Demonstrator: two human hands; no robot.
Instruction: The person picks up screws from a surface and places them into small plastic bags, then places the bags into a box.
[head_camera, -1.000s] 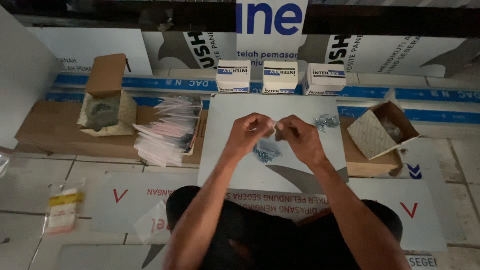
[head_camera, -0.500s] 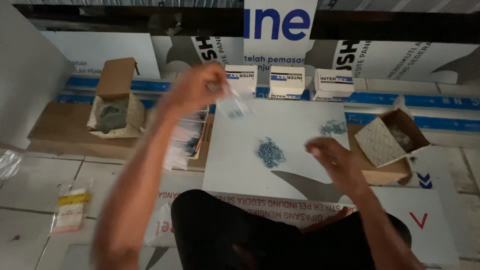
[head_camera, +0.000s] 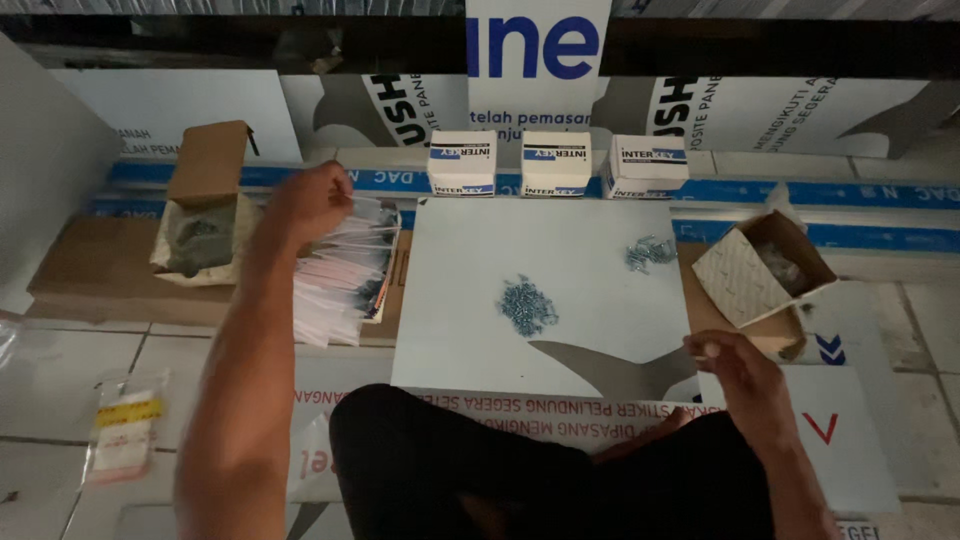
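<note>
Left hand: my left hand (head_camera: 308, 203) rests curled on the far end of the stack of small clear bags (head_camera: 343, 268); whether it grips one, I cannot tell.
Right hand: my right hand (head_camera: 742, 372) hovers near my knee, fingers loosely pinched; contents unclear.
Screws: the central pile of screws (head_camera: 527, 304) lies on the white panel (head_camera: 590, 250), between both hands, well apart from each.
Obscured: dim light blurs the open brown box (head_camera: 765, 265) contents.
</note>
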